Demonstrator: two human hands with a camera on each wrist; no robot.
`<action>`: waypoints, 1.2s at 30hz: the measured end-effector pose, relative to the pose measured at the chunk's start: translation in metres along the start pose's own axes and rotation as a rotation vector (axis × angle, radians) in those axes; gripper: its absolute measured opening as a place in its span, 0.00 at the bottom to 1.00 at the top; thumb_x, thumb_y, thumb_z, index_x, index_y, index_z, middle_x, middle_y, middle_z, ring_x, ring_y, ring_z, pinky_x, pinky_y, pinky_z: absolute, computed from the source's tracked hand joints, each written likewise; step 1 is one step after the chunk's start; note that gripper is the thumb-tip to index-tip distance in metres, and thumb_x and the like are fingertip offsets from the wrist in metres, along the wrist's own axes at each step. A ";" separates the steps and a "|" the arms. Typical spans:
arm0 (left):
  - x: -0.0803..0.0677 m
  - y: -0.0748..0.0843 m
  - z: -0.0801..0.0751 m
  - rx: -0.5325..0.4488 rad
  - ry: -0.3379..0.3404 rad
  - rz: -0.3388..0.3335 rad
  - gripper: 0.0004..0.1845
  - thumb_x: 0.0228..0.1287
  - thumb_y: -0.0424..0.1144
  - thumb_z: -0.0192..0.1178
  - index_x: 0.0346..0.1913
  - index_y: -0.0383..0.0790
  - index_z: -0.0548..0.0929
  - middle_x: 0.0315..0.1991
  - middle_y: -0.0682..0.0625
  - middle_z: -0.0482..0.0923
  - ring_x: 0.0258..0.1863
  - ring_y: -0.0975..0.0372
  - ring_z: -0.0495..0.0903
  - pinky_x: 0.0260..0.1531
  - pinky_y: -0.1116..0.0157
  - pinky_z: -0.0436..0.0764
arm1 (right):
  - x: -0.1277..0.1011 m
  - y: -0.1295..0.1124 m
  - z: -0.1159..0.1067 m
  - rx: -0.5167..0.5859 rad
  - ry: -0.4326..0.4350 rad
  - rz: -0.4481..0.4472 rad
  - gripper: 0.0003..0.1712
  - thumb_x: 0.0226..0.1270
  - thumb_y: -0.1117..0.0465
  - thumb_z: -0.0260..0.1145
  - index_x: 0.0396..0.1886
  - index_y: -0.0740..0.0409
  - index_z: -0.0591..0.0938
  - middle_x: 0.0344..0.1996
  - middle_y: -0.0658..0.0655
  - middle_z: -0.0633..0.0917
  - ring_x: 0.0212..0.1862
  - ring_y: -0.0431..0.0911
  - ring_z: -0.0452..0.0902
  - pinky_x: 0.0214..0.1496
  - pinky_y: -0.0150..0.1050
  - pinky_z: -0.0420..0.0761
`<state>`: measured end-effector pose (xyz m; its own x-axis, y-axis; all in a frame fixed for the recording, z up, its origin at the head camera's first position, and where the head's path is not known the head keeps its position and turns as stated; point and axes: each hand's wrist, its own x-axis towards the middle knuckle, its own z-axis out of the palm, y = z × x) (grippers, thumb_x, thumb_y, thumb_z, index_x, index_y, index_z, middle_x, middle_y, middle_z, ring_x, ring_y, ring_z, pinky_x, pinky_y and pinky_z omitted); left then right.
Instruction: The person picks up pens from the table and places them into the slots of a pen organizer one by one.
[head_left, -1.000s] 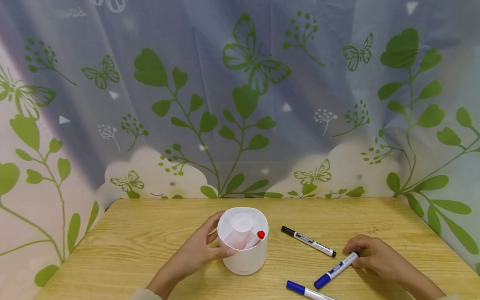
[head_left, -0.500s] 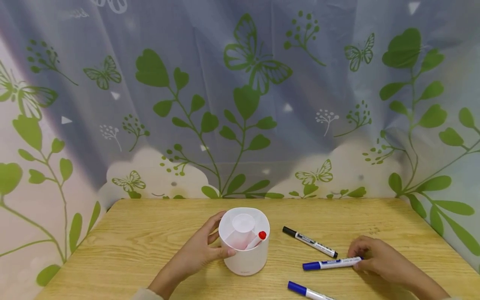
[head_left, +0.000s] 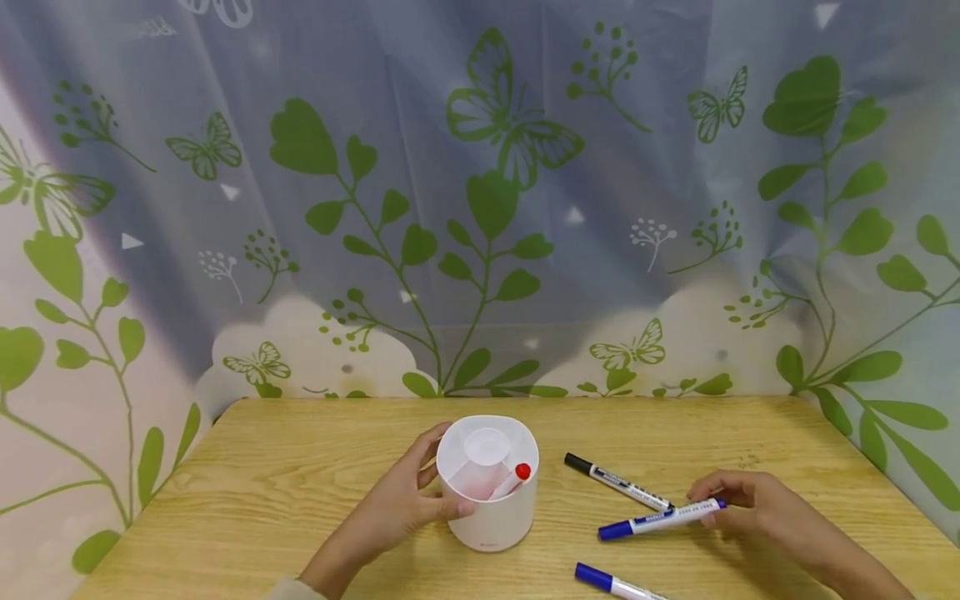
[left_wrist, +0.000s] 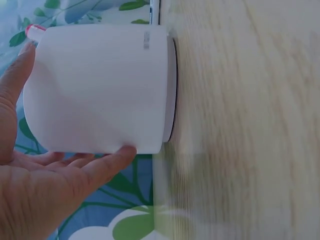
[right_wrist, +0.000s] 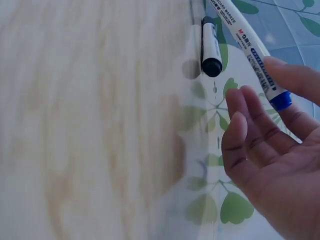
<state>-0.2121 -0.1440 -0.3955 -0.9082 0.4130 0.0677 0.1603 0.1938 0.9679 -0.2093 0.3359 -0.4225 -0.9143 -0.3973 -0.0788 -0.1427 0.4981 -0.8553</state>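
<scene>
My left hand [head_left: 408, 496] grips the white pen holder [head_left: 491, 529], thumb at the front rim and fingers around its left side. In the left wrist view the holder [left_wrist: 100, 90] stands upright on the table. Inside it leans a red-capped marker [head_left: 513, 481]. My right hand [head_left: 757, 512] pinches a blue-capped whiteboard marker [head_left: 667, 520] near its rear end, cap pointing left. In the right wrist view the blue end of that marker [right_wrist: 265, 75] lies between thumb and index finger, the other fingers loosely curled below. The held marker overlaps the tip of a black-capped marker [head_left: 618, 482] on the table.
A second blue-capped marker [head_left: 615, 582] lies at the table's front, partly cut off by the view. The wooden table [head_left: 322, 450] ends at the back against a curtain [head_left: 390, 250] printed with leaves and butterflies.
My right hand has lifted the blue-capped marker from the table and turned its cap further left, swinging it from a steep slant to a shallower one. The left hand and pen holder stay put.
</scene>
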 end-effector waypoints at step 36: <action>0.000 -0.002 0.024 0.026 0.118 -0.008 0.60 0.55 0.39 0.81 0.84 0.52 0.51 0.72 0.42 0.70 0.69 0.50 0.75 0.69 0.47 0.73 | 0.016 -0.065 0.033 0.190 0.237 -0.116 0.15 0.79 0.63 0.63 0.61 0.59 0.84 0.50 0.38 0.87 0.45 0.41 0.85 0.46 0.37 0.86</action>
<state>-0.2034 -0.1231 -0.4037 -0.9485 0.3036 0.0899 0.1618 0.2205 0.9619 -0.2020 0.2713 -0.3848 -0.9621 -0.2412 0.1273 -0.1983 0.2980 -0.9337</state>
